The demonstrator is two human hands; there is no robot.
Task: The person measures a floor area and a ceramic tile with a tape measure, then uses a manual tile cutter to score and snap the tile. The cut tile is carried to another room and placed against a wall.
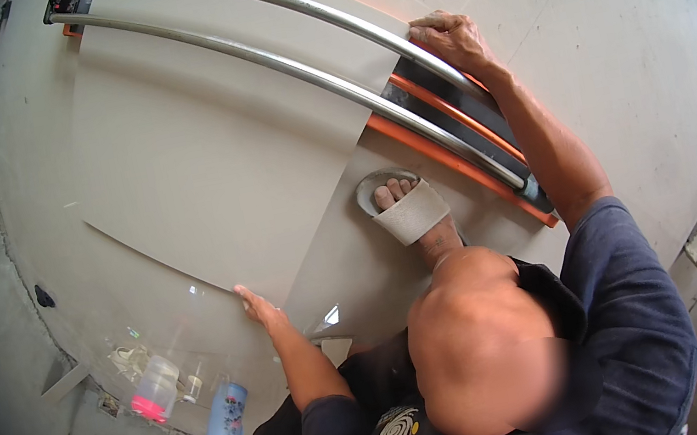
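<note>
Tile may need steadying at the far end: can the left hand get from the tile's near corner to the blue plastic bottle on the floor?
Probably yes: the left hand rests on the large beige tile, and bare floor lies toward the blue plastic bottle.

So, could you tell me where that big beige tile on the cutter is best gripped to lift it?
Probably by two opposite edges of the tile: the near corner where the left hand rests, and the far edge beside the rails. It lies flat and wide, so one-sided lifting would likely flex it.
</note>
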